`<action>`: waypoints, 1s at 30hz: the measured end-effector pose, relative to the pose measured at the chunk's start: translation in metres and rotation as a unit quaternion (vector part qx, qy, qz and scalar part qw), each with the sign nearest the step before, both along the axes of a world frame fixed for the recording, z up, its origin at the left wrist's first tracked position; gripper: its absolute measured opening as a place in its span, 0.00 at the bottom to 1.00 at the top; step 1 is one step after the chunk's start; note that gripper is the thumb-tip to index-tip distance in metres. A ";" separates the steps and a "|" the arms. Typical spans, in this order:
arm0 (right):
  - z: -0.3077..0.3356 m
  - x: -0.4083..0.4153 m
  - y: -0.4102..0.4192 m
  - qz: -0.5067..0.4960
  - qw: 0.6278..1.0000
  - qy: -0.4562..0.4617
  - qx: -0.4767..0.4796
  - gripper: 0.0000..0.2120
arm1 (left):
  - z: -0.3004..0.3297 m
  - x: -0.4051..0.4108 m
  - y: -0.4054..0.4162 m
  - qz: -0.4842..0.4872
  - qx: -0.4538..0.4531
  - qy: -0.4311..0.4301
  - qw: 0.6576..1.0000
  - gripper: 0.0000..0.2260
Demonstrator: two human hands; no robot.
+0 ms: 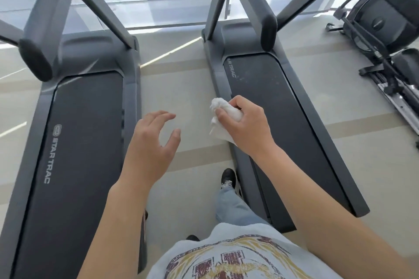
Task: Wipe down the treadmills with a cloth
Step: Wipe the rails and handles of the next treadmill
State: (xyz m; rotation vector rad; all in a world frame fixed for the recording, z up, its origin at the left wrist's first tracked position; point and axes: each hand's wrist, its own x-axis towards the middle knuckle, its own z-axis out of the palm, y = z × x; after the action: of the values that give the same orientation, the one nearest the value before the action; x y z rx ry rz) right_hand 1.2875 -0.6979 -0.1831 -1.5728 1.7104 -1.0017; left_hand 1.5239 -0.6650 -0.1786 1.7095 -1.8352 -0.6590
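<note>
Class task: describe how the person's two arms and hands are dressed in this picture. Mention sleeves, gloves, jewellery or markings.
Both forearms are bare from the frame edge to the wrist; no sleeves reach them. The left hand and right hand wear no gloves, and no rings, watch or bracelets show. No markings are visible on either arm.

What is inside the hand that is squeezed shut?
The right hand grips a crumpled white cloth. Part of it sticks out past the fingers; the rest is hidden in the palm.

My right hand (246,124) grips a crumpled white cloth (223,112) above the right treadmill's (283,106) left rail. The left treadmill (77,142) lies parallel, both belts dark, frames grey.
</note>
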 end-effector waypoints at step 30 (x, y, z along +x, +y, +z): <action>0.010 -0.201 -0.314 -0.173 0.980 0.001 -0.102 0.12 | 0.022 -0.214 -0.356 -0.175 -0.022 -0.040 0.984 0.16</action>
State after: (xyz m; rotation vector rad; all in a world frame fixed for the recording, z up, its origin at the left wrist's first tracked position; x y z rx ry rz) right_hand 1.0870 -1.0115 -0.1735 -1.4226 1.9803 -1.3851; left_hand 1.3100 -1.0206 -0.1565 1.4137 -2.2163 -0.6891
